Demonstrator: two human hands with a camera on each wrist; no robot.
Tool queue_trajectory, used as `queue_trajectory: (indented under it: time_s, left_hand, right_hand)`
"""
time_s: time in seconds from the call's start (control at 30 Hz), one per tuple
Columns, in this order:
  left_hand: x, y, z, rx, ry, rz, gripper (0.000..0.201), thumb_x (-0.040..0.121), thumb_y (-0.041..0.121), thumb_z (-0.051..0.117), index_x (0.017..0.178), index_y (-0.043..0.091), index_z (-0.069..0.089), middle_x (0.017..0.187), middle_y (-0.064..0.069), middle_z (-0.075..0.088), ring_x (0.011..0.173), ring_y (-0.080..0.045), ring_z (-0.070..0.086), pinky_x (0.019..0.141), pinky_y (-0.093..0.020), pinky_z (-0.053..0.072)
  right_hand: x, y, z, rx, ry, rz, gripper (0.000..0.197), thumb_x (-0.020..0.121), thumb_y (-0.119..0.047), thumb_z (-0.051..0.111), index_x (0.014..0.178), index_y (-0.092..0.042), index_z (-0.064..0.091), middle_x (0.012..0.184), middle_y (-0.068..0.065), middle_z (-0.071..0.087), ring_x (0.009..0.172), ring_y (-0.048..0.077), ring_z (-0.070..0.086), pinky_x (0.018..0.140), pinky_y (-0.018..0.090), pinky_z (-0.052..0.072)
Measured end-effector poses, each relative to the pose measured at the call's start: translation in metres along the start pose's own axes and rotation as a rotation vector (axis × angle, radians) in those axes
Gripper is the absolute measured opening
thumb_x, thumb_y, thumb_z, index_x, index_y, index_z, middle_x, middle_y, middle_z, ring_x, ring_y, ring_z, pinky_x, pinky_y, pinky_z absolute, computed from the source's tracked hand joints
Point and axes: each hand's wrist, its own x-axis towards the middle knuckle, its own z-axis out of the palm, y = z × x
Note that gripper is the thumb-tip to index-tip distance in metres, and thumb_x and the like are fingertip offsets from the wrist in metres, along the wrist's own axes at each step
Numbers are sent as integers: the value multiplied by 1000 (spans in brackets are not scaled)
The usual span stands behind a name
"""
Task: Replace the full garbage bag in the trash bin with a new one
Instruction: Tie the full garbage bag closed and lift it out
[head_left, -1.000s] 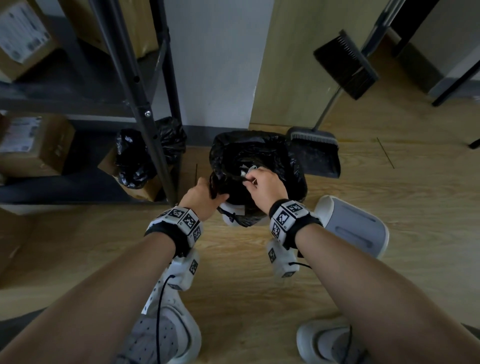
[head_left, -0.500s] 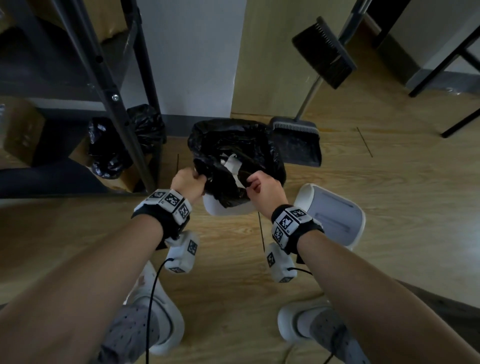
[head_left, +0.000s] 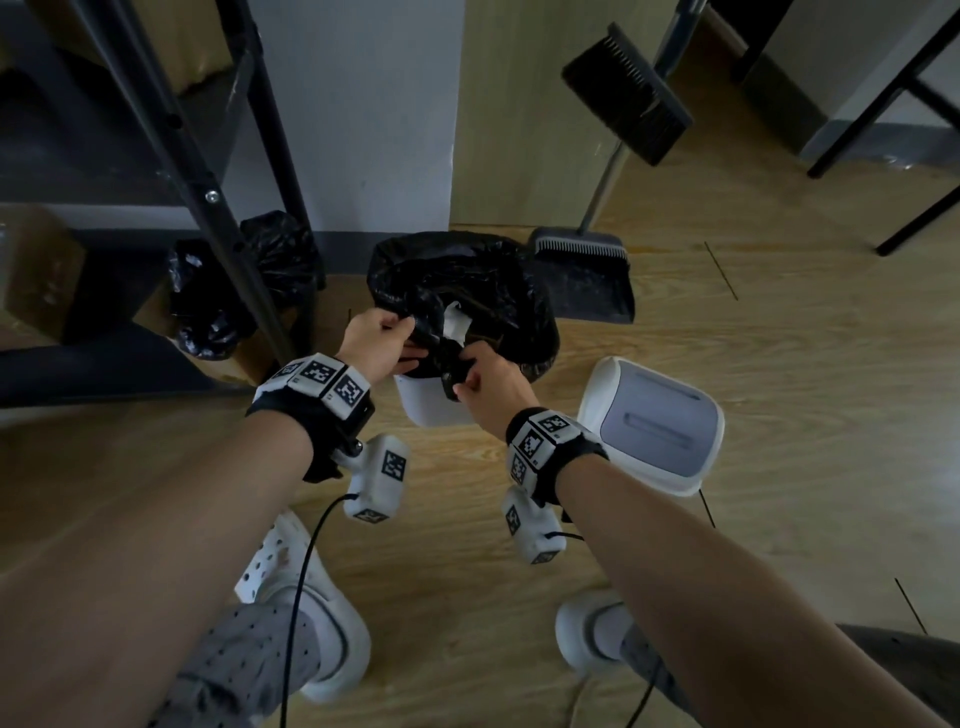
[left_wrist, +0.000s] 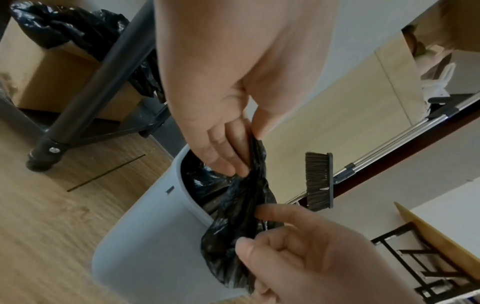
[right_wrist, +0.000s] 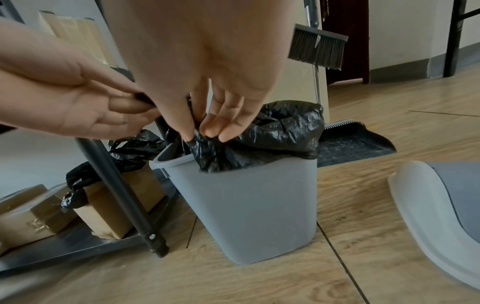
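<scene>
A white trash bin (head_left: 428, 402) (right_wrist: 246, 205) (left_wrist: 145, 236) stands on the wooden floor, lined with a black garbage bag (head_left: 498, 291) (right_wrist: 285, 127) (left_wrist: 233, 216). White paper (head_left: 457, 325) shows inside the bag. My left hand (head_left: 382, 338) (left_wrist: 233, 144) pinches gathered bag plastic at the near rim. My right hand (head_left: 483, 379) (right_wrist: 207, 123) pinches the same bunched edge just beside it, over the bin's front wall. The far rim of the bag is still folded over the bin.
The bin's white and grey lid (head_left: 654, 421) lies on the floor to the right. A dustpan (head_left: 582, 280) and broom (head_left: 628, 93) lean behind the bin. A black metal shelf (head_left: 208, 187) with boxes and another black bag (head_left: 218, 296) stands left.
Both hands have come together at the bin's near rim, bunching the bag's edge between them; earlier they held it further apart. The head view has shifted slightly.
</scene>
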Motion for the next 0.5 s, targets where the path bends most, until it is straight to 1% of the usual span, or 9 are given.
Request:
queue_trajectory:
  time_s: [0.07, 0.1, 0.2, 0.23, 0.3, 0.33, 0.4, 0.5]
  left_hand:
    - [2, 1, 2, -36, 1, -9, 24, 96, 16, 49, 115, 1, 52, 104, -17, 62, 73, -18, 66, 62, -25, 56]
    - [3, 2, 3, -53, 1, -7, 21, 95, 15, 50, 111, 2, 53, 103, -17, 63, 74, -20, 67, 65, -26, 56]
    - [3, 7, 8, -71, 2, -2, 11, 93, 15, 53, 100, 7, 56, 106, -19, 67, 84, -26, 69, 68, -29, 56]
    - [3, 9, 9, -79, 6, -6, 9, 93, 14, 54, 98, 8, 55, 106, -20, 67, 85, -26, 69, 69, -30, 57]
    - [2, 15, 12, -107, -4, -11, 2, 93, 10, 52, 92, 12, 51, 102, -19, 65, 79, -26, 67, 75, -34, 57]
    - [1, 18, 13, -123, -11, -10, 6, 93, 7, 51, 90, 13, 49, 97, -18, 64, 76, -25, 65, 78, -37, 55]
    - [0, 22, 14, -118, -39, 13, 13, 91, 0, 48, 97, 12, 52, 89, -14, 63, 72, -23, 64, 80, -39, 54]
    - [2, 24, 15, 31, -59, 72, 33, 86, -7, 46, 108, 9, 63, 85, -10, 66, 75, -21, 63, 84, -38, 54]
  right_hand:
    - [3, 3, -2, 13, 73, -8, 30, 88, -13, 57, 115, -12, 45, 82, 3, 56, 78, 27, 61, 65, 40, 52]
    - [5, 5, -3, 5, 73, -10, 28, 88, -14, 57, 113, -12, 46, 78, 1, 54, 74, 26, 60, 63, 39, 51]
    - [9, 9, -5, -36, -4, 7, 21, 88, -20, 58, 108, -14, 55, 67, -3, 52, 70, 21, 56, 63, 33, 49]
    - [10, 11, -6, -38, -22, 13, 19, 88, -20, 58, 106, -14, 57, 65, -4, 51, 70, 21, 56, 63, 33, 49]
    - [10, 14, -7, -37, -42, 32, 19, 87, -20, 58, 105, -13, 58, 68, -1, 54, 73, 24, 59, 65, 34, 51]
    - [11, 15, -8, -37, -45, 41, 19, 88, -19, 58, 105, -13, 59, 71, 1, 56, 76, 25, 61, 67, 35, 53]
    - [13, 18, -11, -35, -36, 58, 16, 89, -19, 56, 102, -11, 61, 78, 7, 63, 80, 28, 63, 68, 38, 54]
    - [21, 19, -19, -63, 9, 51, 17, 91, -18, 52, 102, -9, 62, 90, 14, 67, 83, 31, 63, 69, 40, 54]
